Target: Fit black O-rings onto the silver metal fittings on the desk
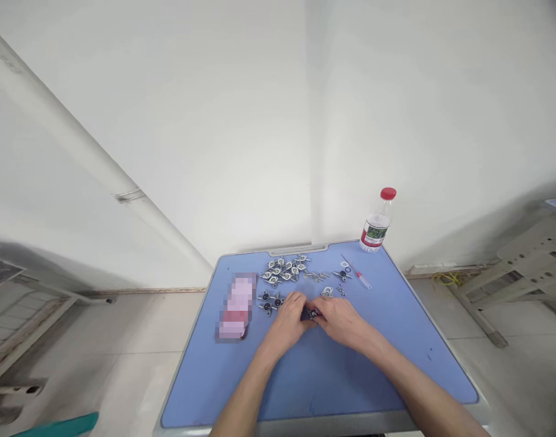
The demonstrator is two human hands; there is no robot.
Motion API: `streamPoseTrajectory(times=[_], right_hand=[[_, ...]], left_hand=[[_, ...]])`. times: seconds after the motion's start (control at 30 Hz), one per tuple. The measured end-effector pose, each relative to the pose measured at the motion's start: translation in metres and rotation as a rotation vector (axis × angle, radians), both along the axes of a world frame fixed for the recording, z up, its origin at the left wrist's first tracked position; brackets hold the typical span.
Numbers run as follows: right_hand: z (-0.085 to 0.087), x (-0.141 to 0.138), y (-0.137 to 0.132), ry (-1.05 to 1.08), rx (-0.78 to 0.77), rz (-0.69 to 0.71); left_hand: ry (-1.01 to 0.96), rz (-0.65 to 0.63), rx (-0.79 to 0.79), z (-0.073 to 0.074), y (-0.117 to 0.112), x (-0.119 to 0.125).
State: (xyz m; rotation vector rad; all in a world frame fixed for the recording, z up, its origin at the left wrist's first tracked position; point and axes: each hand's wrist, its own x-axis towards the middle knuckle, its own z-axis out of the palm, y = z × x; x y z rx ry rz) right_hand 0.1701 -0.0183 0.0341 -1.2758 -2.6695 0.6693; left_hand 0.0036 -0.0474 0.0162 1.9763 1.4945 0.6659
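My left hand (pixel 289 320) and my right hand (pixel 342 320) meet over the middle of the table. Between their fingertips is a small metal part with a dark centre (pixel 312 314), mostly hidden by the fingers. Beside my left hand lie several metal fittings with black centres (pixel 267 307). Beyond them is a pile of silvery metal fittings (pixel 282 271). Just past my right hand are light flat metal plates (pixel 326 292) and several tiny screw-like pieces (pixel 341 290). Farther off, another fitting with a black centre (pixel 343 275) lies beside a dark ring (pixel 348 269).
The blue tabletop (pixel 351 376) stands against a white wall. A red-handled screwdriver (pixel 362 278) lies at the right. Behind it stands a clear bottle with a red cap (pixel 373 233). A blurred pink object (pixel 237 306) lies on the left. Thin metal pieces (pixel 315 276) lie mid-table.
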Motion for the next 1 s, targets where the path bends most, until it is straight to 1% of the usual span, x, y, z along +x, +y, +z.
streamPoseTrajectory(times=[0.17,0.43,0.57,0.7,0.83,1.0], right_hand=[[0.004,-0.001,-0.001,-0.071,0.016,-0.02],[0.001,-0.003,0.0,-0.116,0.126,0.003],[0.003,-0.001,0.003,-0.149,0.112,0.023],[0.005,0.003,0.006,-0.17,0.094,0.033],[0.005,0.007,0.008,-0.138,0.089,0.046],[0.008,0.013,0.008,-0.081,0.087,0.023]], left_hand=[[0.011,0.003,0.001,0.0,0.0,0.0],[0.089,-0.003,0.07,0.004,-0.002,0.0],[0.089,-0.03,0.078,0.006,-0.001,-0.001],[0.086,-0.029,0.079,0.004,0.001,-0.002],[0.088,-0.039,0.089,0.002,0.003,-0.003],[0.103,-0.02,0.105,0.001,0.002,-0.003]])
